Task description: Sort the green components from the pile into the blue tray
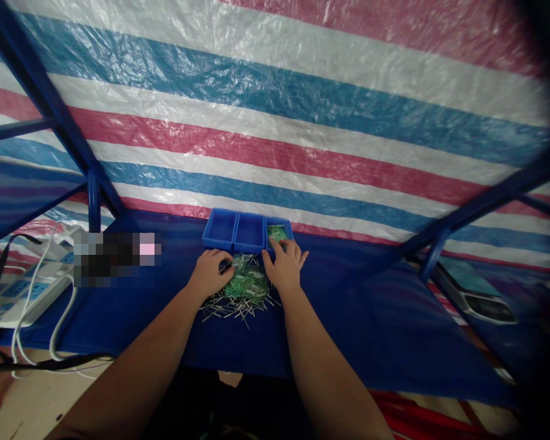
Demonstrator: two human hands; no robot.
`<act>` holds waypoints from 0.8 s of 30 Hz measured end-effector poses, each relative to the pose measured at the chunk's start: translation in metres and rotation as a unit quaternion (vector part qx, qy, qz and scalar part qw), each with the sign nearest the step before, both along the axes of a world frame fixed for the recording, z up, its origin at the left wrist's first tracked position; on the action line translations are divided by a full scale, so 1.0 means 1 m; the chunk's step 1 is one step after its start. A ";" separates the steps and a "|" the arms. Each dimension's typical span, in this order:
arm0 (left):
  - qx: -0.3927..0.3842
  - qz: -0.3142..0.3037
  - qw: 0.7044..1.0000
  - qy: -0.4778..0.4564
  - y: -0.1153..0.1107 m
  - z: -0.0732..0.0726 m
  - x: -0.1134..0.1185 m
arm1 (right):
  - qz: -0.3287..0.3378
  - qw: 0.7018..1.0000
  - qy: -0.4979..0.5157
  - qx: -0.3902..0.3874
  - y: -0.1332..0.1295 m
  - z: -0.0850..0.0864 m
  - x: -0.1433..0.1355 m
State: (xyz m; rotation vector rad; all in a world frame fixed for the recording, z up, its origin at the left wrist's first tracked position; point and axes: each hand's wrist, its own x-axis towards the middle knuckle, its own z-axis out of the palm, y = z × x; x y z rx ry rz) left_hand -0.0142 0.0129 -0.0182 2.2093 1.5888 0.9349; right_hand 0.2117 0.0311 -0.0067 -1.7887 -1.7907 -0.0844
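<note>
A loose pile of green translucent plastic pieces (245, 284) mixed with thin silvery metal pins (242, 310) lies on the blue table. My left hand (212, 272) is at the pile's left edge, fingers curled toward the thumb; whatever is between the tips is too small to make out. Behind the pile stand three joined blue bins (250, 232). My right hand (285, 264) reaches over the front of the rightmost one, fingers apart, with nothing visible held. Green pieces (277, 232) lie inside that bin, partly hidden by my fingers. The left and middle bins show bare bottoms.
A white power strip (32, 296) with cables sits at the left, beside a pixelated dark object (112, 260). At the right is a scale-like device (479, 293). Blue metal frame bars (94, 201) flank the table, and a striped plastic sheet (275, 140) hangs behind it.
</note>
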 end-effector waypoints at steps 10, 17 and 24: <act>0.006 -0.002 1.000 -0.007 0.000 0.000 0.000 | 0.018 1.000 -0.007 -0.021 0.003 -0.007 0.001; -0.006 -0.005 1.000 -0.013 0.003 0.000 0.001 | 0.033 0.999 0.017 -0.003 0.004 -0.011 0.004; -0.009 -0.008 1.000 -0.018 0.003 0.007 0.005 | 0.046 0.993 0.056 0.092 -0.001 -0.006 0.003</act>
